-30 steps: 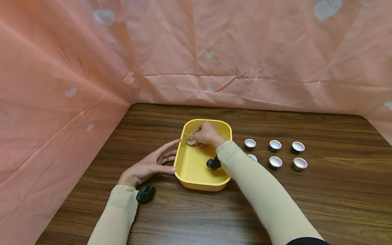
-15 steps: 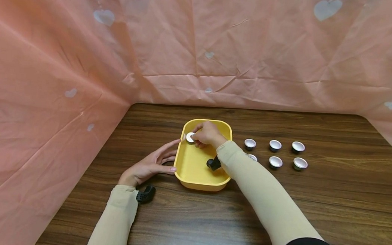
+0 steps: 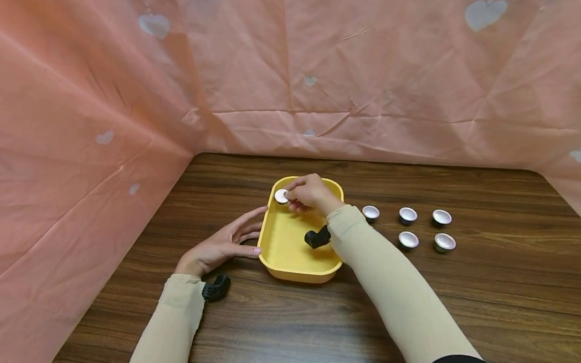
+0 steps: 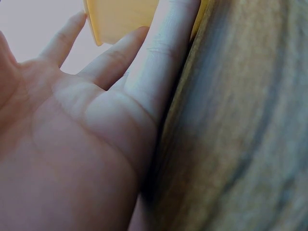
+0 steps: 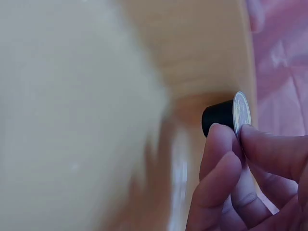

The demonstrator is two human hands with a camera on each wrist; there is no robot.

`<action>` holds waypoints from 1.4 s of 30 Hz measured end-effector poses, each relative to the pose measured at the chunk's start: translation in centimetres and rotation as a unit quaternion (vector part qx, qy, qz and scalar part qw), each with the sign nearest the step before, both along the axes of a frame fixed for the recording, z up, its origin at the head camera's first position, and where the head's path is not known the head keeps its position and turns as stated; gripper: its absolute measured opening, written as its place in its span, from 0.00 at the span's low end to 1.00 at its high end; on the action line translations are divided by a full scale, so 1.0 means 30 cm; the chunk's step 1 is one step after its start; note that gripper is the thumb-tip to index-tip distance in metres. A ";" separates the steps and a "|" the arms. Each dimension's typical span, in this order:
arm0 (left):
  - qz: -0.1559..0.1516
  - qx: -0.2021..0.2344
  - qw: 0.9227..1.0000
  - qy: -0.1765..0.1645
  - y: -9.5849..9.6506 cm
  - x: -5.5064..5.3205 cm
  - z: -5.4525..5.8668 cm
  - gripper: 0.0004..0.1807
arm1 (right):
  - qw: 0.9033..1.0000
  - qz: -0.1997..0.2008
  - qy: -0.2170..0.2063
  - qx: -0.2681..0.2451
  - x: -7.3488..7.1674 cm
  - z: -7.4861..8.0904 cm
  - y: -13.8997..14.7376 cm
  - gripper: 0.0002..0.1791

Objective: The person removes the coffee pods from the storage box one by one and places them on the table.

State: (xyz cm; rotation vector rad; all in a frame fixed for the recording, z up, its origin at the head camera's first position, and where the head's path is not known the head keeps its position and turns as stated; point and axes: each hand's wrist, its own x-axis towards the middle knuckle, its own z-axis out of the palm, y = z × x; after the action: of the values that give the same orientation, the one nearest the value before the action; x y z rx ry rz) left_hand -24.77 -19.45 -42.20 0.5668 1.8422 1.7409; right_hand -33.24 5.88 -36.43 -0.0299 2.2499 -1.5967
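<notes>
My right hand [image 3: 312, 193] reaches inside the yellow bin [image 3: 298, 275] and pinches a coffee capsule [image 3: 282, 196] near the far left corner. In the right wrist view the capsule [image 5: 219, 117] has a black cup body and a silver foil lid, with the thumb on the lid's side and fingertips at the body. My left hand [image 3: 222, 244] has its fingers spread along the bin's left outer wall, fingertips right at the rim. Its palm [image 4: 72, 159] shows close up in the left wrist view beside the wooden table.
Right of the bin, several capsules stand lid up on the wooden table [image 3: 487, 304], among them a near one [image 3: 408, 240] and a far one [image 3: 441, 217]. The right sleeve [image 3: 394, 282] covers part of that area. A pink curtain [image 3: 366, 86] hangs behind.
My right hand has moved slightly up and away with the capsule, whose silver lid now shows more fully. The left hand stays at the bin's rim.
</notes>
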 end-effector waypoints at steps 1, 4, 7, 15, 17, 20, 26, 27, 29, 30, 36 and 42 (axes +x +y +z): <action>0.000 -0.001 1.000 -0.001 0.001 0.000 0.000 0.55 | 1.000 -0.004 -0.007 -0.011 0.001 0.009 0.005 0.14; 0.002 -0.004 1.000 -0.006 0.003 0.000 -0.004 0.55 | 0.999 -0.009 -0.019 -0.035 0.009 0.037 0.024 0.15; 0.000 -0.005 1.000 -0.006 0.004 -0.001 -0.011 0.55 | 0.998 -0.008 -0.023 -0.053 0.015 0.060 0.049 0.15; -0.001 -0.005 1.000 -0.005 0.006 -0.001 -0.014 0.55 | 0.995 0.001 -0.021 -0.094 0.035 0.100 0.133 0.19; 0.001 -0.005 1.000 -0.006 0.008 0.000 -0.011 0.55 | 0.995 0.004 -0.017 -0.099 0.047 0.113 0.156 0.20; 0.003 -0.005 1.000 -0.007 0.011 0.002 -0.008 0.54 | 0.995 0.004 -0.009 -0.099 0.068 0.127 0.191 0.20; 0.001 -0.004 1.000 -0.005 0.009 0.001 -0.005 0.55 | 0.994 0.003 0.001 -0.107 0.112 0.136 0.270 0.20; 0.000 -0.004 1.000 -0.003 0.008 0.000 -0.005 0.55 | 0.994 0.001 0.003 -0.110 0.119 0.136 0.283 0.20; -0.001 -0.001 1.000 -0.001 0.003 -0.002 -0.004 0.55 | 0.993 -0.001 0.009 -0.114 0.133 0.139 0.311 0.20; 0.000 0.000 1.000 -0.001 0.001 -0.003 -0.004 0.55 | 0.993 -0.002 0.011 -0.116 0.140 0.140 0.325 0.19; -0.001 0.002 1.000 -0.003 -0.005 -0.005 -0.006 0.55 | 0.994 -0.001 0.022 -0.104 0.184 0.134 0.412 0.18; -0.002 -0.001 1.000 0.001 -0.004 -0.005 -0.006 0.54 | 0.994 -0.007 0.028 -0.109 0.237 0.103 0.502 0.13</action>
State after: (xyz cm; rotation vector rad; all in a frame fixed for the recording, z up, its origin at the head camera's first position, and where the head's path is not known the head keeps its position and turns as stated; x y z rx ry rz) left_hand -24.92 -19.57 -42.38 0.5708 1.8426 1.7366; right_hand -26.12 20.93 -33.35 -0.1200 2.1088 -1.8641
